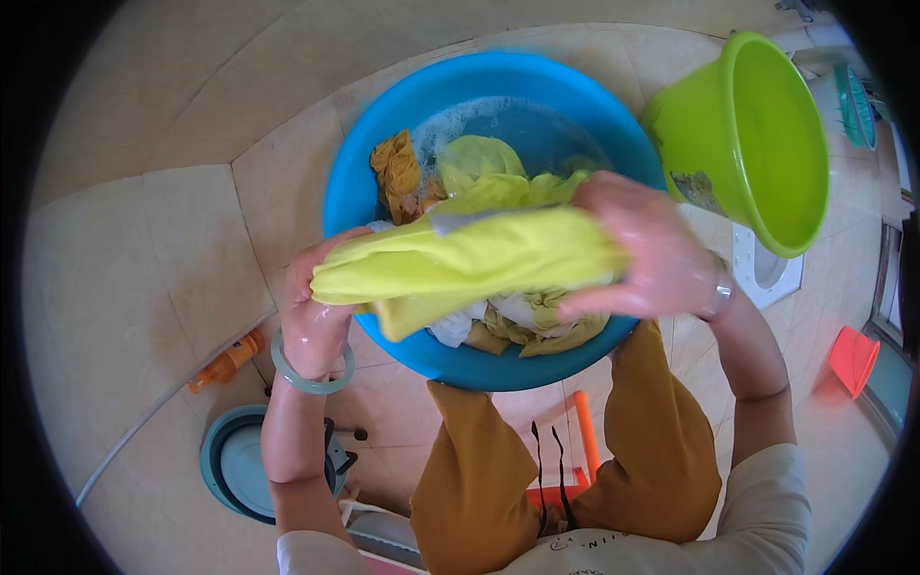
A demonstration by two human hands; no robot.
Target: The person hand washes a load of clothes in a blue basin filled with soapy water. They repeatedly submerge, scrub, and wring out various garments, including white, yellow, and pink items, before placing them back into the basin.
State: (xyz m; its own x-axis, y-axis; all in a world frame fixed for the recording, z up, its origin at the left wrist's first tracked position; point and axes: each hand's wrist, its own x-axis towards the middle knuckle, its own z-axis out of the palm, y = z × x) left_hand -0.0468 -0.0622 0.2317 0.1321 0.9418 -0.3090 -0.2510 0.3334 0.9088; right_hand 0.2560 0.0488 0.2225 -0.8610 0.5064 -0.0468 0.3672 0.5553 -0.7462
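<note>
Apparent hand-washing step: left fingers (303,278) grip yellow cloth (470,261) above blue basin (517,372), right fingers (613,198) blurred, grip indeterminate; next move likely requires two-handed rubbing

Lettering: one item.
Small dark print (586,543) on person's pale shirt (661,554); lower line cut off at bottom edge.

Room to pass over water (541,132) at blue tub (353,158) far side; green bucket (704,120) crowds R rim; yellow cloth (470,264) btwn L hand (321,311) & R hand (661,249) blocks ctr.
</note>
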